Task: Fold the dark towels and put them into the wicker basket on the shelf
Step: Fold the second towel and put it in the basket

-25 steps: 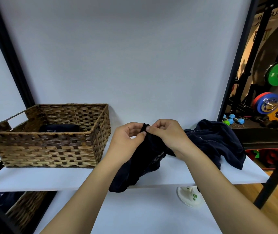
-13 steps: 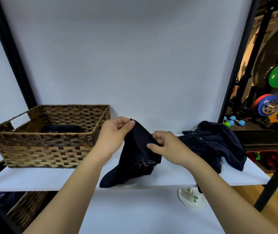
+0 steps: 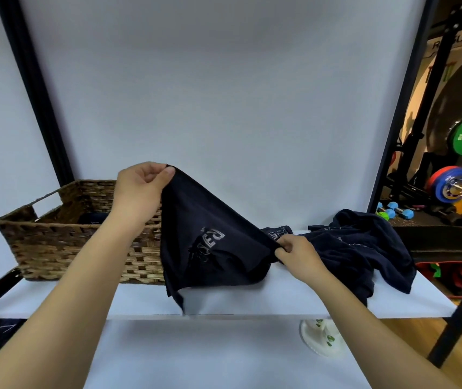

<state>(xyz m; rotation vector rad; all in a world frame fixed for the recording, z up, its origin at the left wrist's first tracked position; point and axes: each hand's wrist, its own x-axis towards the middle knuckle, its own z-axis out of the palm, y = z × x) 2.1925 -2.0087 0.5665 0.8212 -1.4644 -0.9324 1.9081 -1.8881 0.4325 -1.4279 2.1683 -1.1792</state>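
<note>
White shelf [image 3: 252, 301] against a pale wall, weights at far right. Left hand [image 3: 140, 189] pinches a corner of a dark towel [image 3: 210, 248], raised beside the basket [image 3: 64, 242]. Right hand [image 3: 297, 252] pinches its lower edge near the shelf. More dark cloth, the pile [image 3: 364, 248], lies right

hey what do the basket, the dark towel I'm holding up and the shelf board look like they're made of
Basket: woven wicker or rattan, brown and matt; the strands cross in a visible weave.
Dark towel: soft navy cloth, probably cotton; it drapes and creases between the left hand and right hand, with a pale printed logo.
Shelf board: smooth, flat, white, likely laminate or painted wood; the exact material is unclear.
</note>
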